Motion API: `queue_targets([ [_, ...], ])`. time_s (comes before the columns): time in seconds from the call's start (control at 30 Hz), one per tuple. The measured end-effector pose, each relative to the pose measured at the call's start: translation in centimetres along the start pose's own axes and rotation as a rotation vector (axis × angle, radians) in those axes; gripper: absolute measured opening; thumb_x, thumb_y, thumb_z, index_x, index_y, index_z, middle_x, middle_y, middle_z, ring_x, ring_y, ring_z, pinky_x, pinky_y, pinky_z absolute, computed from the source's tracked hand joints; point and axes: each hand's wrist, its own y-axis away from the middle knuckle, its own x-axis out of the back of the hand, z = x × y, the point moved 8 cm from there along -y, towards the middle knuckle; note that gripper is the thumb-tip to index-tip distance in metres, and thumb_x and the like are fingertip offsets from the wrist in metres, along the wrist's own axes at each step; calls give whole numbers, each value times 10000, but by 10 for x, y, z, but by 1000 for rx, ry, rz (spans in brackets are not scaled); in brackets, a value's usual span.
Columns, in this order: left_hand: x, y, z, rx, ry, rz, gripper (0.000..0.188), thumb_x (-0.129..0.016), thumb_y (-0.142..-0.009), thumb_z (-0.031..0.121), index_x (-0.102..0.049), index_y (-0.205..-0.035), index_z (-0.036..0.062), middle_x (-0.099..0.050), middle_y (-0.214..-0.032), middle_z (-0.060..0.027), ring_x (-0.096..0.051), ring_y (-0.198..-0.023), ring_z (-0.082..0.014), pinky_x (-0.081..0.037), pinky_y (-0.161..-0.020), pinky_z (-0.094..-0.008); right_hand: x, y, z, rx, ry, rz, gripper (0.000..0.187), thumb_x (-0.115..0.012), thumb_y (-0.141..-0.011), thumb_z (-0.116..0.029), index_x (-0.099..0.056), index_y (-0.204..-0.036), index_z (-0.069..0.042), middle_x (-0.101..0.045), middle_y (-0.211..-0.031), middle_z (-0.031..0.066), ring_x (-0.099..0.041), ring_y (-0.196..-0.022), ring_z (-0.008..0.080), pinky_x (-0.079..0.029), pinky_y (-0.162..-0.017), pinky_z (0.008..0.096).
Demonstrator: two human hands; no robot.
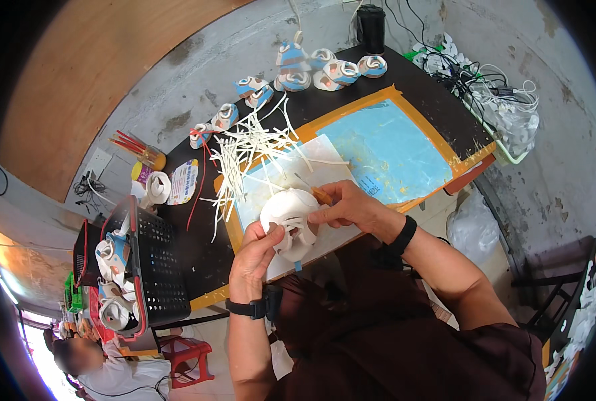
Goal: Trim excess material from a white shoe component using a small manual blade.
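In front of me, above a white board (329,235) on the table's near edge, is a white shoe upper (288,204) with cut-out slots. My left hand (252,250) grips its left side, thumb on top. On its right side rests the thumb of my right hand (349,208). Between that hand's bent fingers sits a small orange-brown piece (322,195), its kind unclear. Just behind the board lies a loose heap of white cords (248,150). Finished-looking blue, white and brown shoe uppers (341,71) stand in a row along the table's back.
To the left stands a black basket (161,257) holding more uppers. Near it are a jar of red sticks (152,158) and a white roll (158,187). A taped blue sheet (395,150) covers the table's right part; tangled cables (488,90) lie beyond. A person in white (124,371) is at lower left.
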Motion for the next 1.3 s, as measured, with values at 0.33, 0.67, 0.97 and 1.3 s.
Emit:
queue_targets([
  [0.33, -34, 26, 61, -751, -1132, 526, 324, -731, -699, -18, -615, -991, 57, -547, -1110, -103, -541, -1062, -244, -431, -890, -352, 10, -11, 12, 18, 52, 113, 226, -758, -768, -131, -638, -912, -4, -626, -696, 27, -497, -460, 54, -275, -397, 183],
  [0.67, -54, 17, 50, -780, -1282, 490, 205, -750, -696, 27, -583, -814, 34, -494, -1061, -158, -501, -998, -323, -394, -840, -380, -3, -12, -5, 214, 87, 108, 166, -723, -790, -67, -618, -880, 26, -619, -684, 57, -505, -491, 82, -384, -440, 217],
  [0.97, -51, 10, 46, -690, -1153, 328, 127, -652, -763, -39, -549, -821, 9, -475, -1047, -160, -500, -1008, -297, -402, -858, -328, -1, -17, -11, 322, 301, 103, 170, -703, -793, -39, -607, -911, 36, -610, -703, 30, -540, -575, 62, -425, -507, 217],
  [1.3, -7, -14, 28, -402, -751, 87, 64, -643, -824, -8, -583, -826, 13, -486, -1130, -106, -523, -1016, -192, -430, -845, -295, 2, -30, 0, 357, 267, 15, 247, -675, -837, -48, -611, -1062, 31, -643, -875, 35, -585, -772, 73, -483, -728, 239],
])
